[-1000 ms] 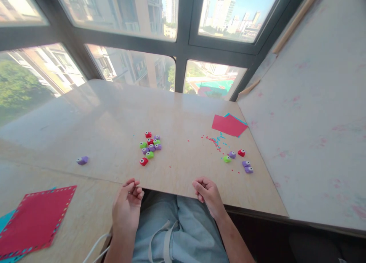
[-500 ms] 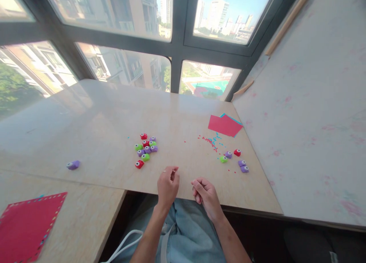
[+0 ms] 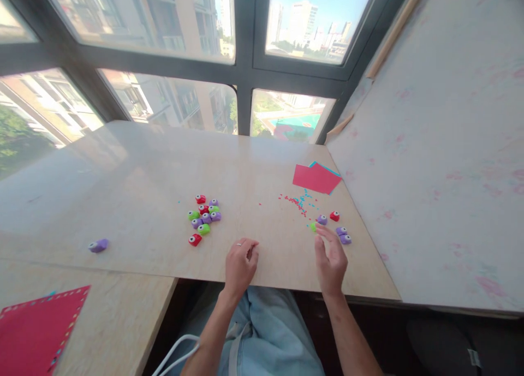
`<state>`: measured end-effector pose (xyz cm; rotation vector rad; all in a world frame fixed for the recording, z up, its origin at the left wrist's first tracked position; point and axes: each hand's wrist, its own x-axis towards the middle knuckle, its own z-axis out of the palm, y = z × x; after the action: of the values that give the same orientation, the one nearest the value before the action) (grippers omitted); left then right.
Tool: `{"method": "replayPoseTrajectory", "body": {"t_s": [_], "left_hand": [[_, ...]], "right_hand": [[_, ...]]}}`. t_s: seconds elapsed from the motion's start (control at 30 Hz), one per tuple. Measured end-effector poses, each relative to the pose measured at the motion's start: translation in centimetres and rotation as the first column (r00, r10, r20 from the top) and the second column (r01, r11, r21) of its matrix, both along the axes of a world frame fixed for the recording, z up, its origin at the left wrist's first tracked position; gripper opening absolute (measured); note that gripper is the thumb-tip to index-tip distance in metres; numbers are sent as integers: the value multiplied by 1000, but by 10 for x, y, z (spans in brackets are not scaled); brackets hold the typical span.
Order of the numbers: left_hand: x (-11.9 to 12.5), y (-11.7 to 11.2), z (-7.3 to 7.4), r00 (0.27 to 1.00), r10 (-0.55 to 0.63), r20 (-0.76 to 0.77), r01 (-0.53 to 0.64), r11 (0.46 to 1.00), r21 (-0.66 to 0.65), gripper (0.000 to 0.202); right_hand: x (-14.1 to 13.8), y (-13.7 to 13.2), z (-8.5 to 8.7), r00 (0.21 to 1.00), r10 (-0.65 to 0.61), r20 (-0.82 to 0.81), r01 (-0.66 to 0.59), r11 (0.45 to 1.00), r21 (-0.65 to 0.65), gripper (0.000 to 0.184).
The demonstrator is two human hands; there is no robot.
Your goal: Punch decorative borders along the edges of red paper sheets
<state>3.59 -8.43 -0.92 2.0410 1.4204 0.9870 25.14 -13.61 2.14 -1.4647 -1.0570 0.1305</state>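
Note:
My right hand (image 3: 331,256) is stretched forward over the table with its fingers open, the fingertips just short of a green punch (image 3: 313,226) in a small group with a purple punch (image 3: 322,220), a red punch (image 3: 334,216) and two more purple punches (image 3: 343,234). My left hand (image 3: 240,263) rests loosely curled on the table's front edge and holds nothing I can see. A cluster of several red, green and purple punches (image 3: 202,218) lies at mid table. One purple punch (image 3: 99,246) lies alone at the left.
Red and blue paper sheets (image 3: 314,177) lie at the far right by the wall panel (image 3: 429,163). Red and blue paper bits (image 3: 298,200) are scattered nearby. A punched red sheet (image 3: 36,327) lies on the lower board at bottom left. Windows (image 3: 172,48) stand behind.
My left hand moved right from my lap to the table's front edge. My right hand rose from the edge, opened and reached forward to the group of punches at the right.

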Motion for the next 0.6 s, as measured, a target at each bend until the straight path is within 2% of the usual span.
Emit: {"method": "replayPoseTrajectory", "body": {"t_s": [0.07,0.13,0.23,0.3,0.37,0.5,0.6], "left_hand": [[0,0,-1,1000,-3,26,3,1000,6,16],[-1,-2,-4,995,9,99,-13,999,31,16],[-5,-8,-8,949,148,278,-179,980,89,16],[-9,-13,-10,870,295,394,-342,938,52,17],[-12,-16,-10,762,403,506,-447,894,-38,24],[-12,-15,-6,522,461,718,-520,839,-161,33],[-10,-11,-2,420,470,776,-559,808,-187,34]], "right_hand": [[9,-5,-4,995,-30,-97,23,997,-70,25],[11,-13,-13,986,-9,-169,-18,987,-162,27],[6,-27,-29,981,50,-186,-98,960,-261,25],[2,-35,-35,981,108,-163,-151,947,-285,23],[-1,-37,-36,974,149,-169,-194,937,-292,21],[-16,-26,-32,903,238,-358,-351,890,-293,24],[-51,-9,-28,765,356,-536,-552,792,-262,29]]}}
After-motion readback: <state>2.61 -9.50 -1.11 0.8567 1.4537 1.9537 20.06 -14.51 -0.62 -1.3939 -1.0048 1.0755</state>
